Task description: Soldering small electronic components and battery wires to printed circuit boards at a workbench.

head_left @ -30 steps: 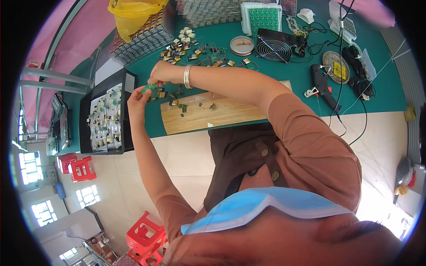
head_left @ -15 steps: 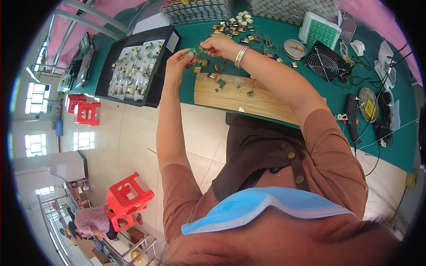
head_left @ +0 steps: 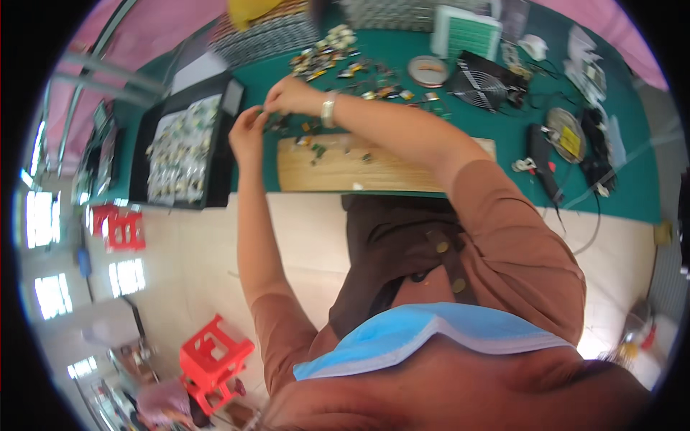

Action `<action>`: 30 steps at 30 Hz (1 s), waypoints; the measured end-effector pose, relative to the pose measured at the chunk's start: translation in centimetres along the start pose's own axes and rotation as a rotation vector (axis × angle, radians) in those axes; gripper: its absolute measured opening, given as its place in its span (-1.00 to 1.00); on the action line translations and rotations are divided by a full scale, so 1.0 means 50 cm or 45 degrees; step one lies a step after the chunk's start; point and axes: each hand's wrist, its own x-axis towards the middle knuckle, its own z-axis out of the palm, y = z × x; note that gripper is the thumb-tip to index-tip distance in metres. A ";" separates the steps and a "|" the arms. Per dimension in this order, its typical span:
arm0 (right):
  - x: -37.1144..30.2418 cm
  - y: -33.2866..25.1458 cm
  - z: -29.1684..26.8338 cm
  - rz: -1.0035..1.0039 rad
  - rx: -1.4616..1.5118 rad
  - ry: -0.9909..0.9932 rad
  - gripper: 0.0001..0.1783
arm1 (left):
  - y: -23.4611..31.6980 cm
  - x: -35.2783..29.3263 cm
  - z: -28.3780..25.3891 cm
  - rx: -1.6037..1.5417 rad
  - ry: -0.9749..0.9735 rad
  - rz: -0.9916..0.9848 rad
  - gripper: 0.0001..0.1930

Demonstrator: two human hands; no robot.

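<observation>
The left hand and right hand still meet, fingertips drawn together, beyond the left end of the wooden board, but the green circuit board, probably between them, has blurred out, so I cannot tell whether two-handed gripping continues.

2 brown sleeves, blue mask

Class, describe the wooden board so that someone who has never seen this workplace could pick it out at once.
Find the green table and look along its edge nearest the person. Between the black tray and the black gun-shaped tool lies a long, flat board. Its pale wood sets it apart from those dark neighbours.
</observation>
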 end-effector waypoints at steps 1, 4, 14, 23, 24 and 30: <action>0.004 0.013 -0.007 -0.036 -0.037 0.045 -0.79 | 0.003 0.005 0.006 -0.051 -0.061 -0.038 -0.75; -0.001 0.002 -0.005 0.137 -0.021 0.031 -0.81 | 0.016 -0.008 0.002 -0.369 -0.175 -0.256 -0.74; -0.009 0.019 -0.018 0.185 0.338 -0.001 -0.88 | -0.018 0.008 0.008 -1.107 -0.451 -0.662 -0.70; -0.023 0.025 -0.068 0.093 -0.163 0.238 -0.74 | -0.046 0.028 0.005 -0.454 -0.193 -0.621 -0.72; -0.025 0.023 -0.081 0.091 -0.159 0.240 -0.74 | -0.051 0.028 0.005 -0.297 -0.169 -0.554 -0.73; -0.217 -0.060 -0.113 -0.337 -0.389 0.476 -0.67 | -0.083 0.001 0.013 0.180 -0.112 -0.192 -0.68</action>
